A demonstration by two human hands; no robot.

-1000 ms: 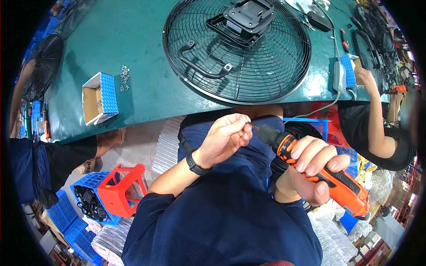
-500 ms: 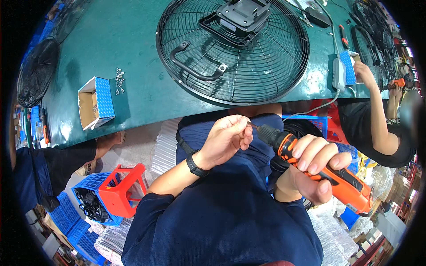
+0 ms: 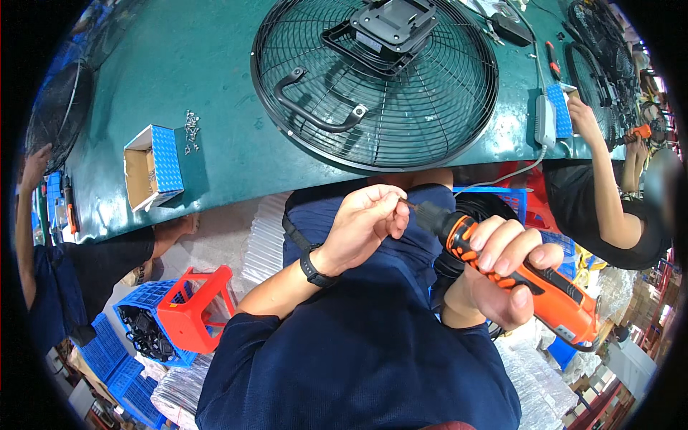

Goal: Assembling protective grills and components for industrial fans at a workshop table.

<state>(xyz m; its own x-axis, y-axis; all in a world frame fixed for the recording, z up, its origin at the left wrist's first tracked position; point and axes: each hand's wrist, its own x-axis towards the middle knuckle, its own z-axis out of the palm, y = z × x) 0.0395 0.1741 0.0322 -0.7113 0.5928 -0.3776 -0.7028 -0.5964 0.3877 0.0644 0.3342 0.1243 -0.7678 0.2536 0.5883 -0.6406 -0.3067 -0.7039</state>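
In my right hand is an orange and black power screwdriver, its black chuck pointing up and to the left. The thin bit reaches the fingertips of my left hand, which are pinched at its tip. Whatever small thing they hold there is too hidden to name. Both hands are over my lap, in front of the table edge. Beyond them lies a round black fan guard on the green table. It carries a curved black handle and a black motor housing.
An open blue-and-white box stands left of the guard, beside a small heap of screws. To the right are a grey power adapter with its cord and a co-worker's hand at another box. A red stool stands lower left.
At the far left, a co-worker's hand has come into view beside the dark fan guard, which has shifted. My own hands and the power screwdriver have barely moved.
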